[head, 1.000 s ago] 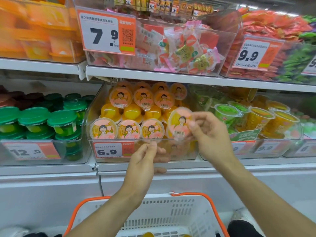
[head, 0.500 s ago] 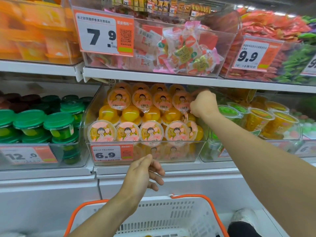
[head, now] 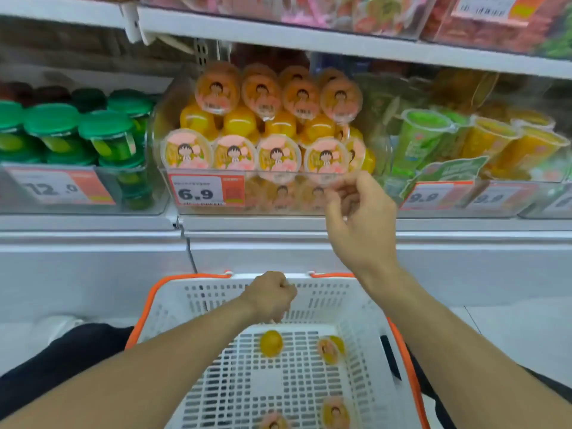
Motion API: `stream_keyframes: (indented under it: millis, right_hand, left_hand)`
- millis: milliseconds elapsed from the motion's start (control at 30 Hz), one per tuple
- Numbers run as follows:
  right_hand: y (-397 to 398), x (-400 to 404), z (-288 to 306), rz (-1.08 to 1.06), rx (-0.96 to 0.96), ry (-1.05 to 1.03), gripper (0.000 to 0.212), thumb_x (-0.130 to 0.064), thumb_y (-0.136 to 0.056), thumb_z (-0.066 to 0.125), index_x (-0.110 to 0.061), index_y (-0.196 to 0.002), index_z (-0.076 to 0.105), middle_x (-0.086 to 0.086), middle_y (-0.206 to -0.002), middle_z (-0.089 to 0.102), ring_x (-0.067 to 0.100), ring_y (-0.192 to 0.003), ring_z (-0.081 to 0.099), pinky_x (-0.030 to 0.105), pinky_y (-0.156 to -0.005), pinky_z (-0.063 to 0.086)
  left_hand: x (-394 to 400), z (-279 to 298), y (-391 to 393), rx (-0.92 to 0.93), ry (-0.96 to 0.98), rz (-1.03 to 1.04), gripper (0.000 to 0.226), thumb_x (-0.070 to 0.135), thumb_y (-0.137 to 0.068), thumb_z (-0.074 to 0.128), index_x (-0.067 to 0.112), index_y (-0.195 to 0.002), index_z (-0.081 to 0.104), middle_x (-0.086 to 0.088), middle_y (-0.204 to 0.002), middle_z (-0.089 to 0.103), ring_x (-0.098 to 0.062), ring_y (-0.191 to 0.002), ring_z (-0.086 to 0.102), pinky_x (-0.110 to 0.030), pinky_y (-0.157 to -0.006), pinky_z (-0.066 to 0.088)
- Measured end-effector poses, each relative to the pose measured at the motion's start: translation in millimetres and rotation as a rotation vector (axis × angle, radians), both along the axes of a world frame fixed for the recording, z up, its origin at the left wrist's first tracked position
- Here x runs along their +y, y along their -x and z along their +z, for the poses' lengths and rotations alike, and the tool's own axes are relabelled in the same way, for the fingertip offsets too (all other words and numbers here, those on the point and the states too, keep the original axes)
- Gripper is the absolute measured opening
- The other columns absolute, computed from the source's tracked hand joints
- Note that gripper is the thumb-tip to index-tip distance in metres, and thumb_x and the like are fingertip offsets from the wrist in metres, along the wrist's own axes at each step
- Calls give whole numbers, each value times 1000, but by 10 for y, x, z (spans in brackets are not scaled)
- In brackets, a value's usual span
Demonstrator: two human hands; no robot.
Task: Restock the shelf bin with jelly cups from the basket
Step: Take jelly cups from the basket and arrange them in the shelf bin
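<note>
Reaching down into the white basket (head: 365, 308) with orange rim, the left hand (head: 272, 297) hangs over the far end of its slatted floor with fingers curled together into a loose fist; whether they enclose anything cannot be told. The right hand (head: 359, 218) is raised before the clear shelf bin (head: 247, 209), just beside the front-row jelly cup (head: 325, 164) at the right end, its fingers (head: 348, 188) parted and bent, holding nothing that can be seen. The bin, marked by a 6.9 price tag (head: 205, 190), is already packed with cups stacked in rows, lids facing outward. Four loose jelly cups lie well apart on the basket floor: one yellow dome (head: 271, 343) nearest the left hand, a second (head: 329, 349) on its side to the right, and two more (head: 335, 413) at the near edge. Each cup appears small, light and rigid, a thin plastic shell with a smooth rounded body and a flat film lid; the dome is likely slippery and prone to roll. A pinch across the lid rim, thumb opposing two fingers, should give the surest hold, avoiding pressure on the peelable film.
</note>
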State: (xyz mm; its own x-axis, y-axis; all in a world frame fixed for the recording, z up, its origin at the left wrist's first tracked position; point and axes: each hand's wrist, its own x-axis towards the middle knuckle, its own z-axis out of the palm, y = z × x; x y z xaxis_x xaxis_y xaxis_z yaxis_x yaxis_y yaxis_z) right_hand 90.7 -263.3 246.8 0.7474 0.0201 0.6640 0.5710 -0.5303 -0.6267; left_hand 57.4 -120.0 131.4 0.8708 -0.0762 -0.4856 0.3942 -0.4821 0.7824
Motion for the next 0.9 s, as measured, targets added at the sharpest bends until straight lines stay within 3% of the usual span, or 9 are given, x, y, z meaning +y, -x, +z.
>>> stream_keyframes:
  millis: [67, 133, 233, 300, 400, 533, 633, 767, 900]
  right_hand:
    - [284, -2, -630, 35, 151, 63, 10, -12, -92, 57, -17, -100, 57, -11, -79, 53, 13, -65, 52, 32, -60, 48]
    - [528, -74, -1303, 61, 412, 146, 14, -18, -94, 52, -25, -107, 52, -13, -84, 55, 9, -65, 56, 37, -63, 51]
    - [783, -339, -2116, 53, 809, 518, 29, -20, -94, 52, -27, -121, 47, -4, -117, 54, 16, -90, 60, 37, -77, 52]
    - [871, -537, -2475, 40, 1070, 719, 49, -15, -94, 52, -20, -140, 38, 4, -142, 39, 21, -108, 57, 30, -79, 48]
    - [863, -750, -2800, -47, 1212, 714, 74, 0, -88, 49, -26, -153, 24, 9, -152, 24, 28, -111, 56, 31, -79, 48]
    - [676, -855, -3032, -182, 1142, 647, 62, 8, -81, 50, -24, -134, 47, 7, -136, 35, 25, -76, 57, 34, -64, 49]
    - [566, -865, -3183, -184, 1122, 681, 53, -5, -91, 57, -25, -137, 42, 6, -142, 31, 28, -86, 62, 30, -64, 44]
    - [474, -850, -3280, -178, 1103, 725, 40, -5, -91, 58, -19, -127, 50, 7, -128, 46, 27, -102, 57, 30, -76, 45]
    - [454, -784, -3201, -252, 1270, 492, 15, -6, -91, 59, -17, -100, 56, 6, -102, 62, 26, -83, 64, 32, -62, 52]
  left_hand:
    - [-13, -475, 94, 78, -232, -135, 25, 21, -94, 48, 7, -74, 53, -17, -76, 64, -28, -64, 58, -31, -58, 48]
    - [-21, -903, 227, 108, -418, -118, 13, 18, -93, 48, 10, -89, 57, -11, -90, 61, -27, -82, 62, -32, -67, 47]
    - [-83, -1511, 467, 159, -547, -117, 55, 26, -94, 54, 15, -145, 35, -15, -149, 32, -34, -125, 48, -40, -91, 51]
    - [-143, -1816, 590, 138, -583, -167, 71, 32, -93, 58, 25, -153, 20, -15, -160, 10, -40, -139, 32, -47, -102, 46]
    - [-230, -2106, 571, 112, -542, -192, 80, 34, -95, 59, 35, -156, 7, -7, -164, -11, -39, -150, 9, -52, -113, 34]
    - [-285, -2322, 365, 38, -485, -150, 64, 33, -97, 57, 27, -153, 25, -10, -158, 21, -36, -139, 31, -46, -108, 38]
    - [-288, -2385, 282, -56, -474, -49, 44, 33, -95, 60, 24, -137, 47, -8, -133, 48, -30, -116, 49, -40, -95, 45]
    - [-233, -2385, 302, 67, -193, 132, 40, 36, -92, 64, 22, -129, 55, -2, -121, 52, -25, -107, 57, -32, -84, 47]
    - [-27, -2163, 402, 584, 572, 456, 25, 22, -96, 49, 9, -112, 63, -10, -102, 68, -24, -85, 64, -36, -72, 54]
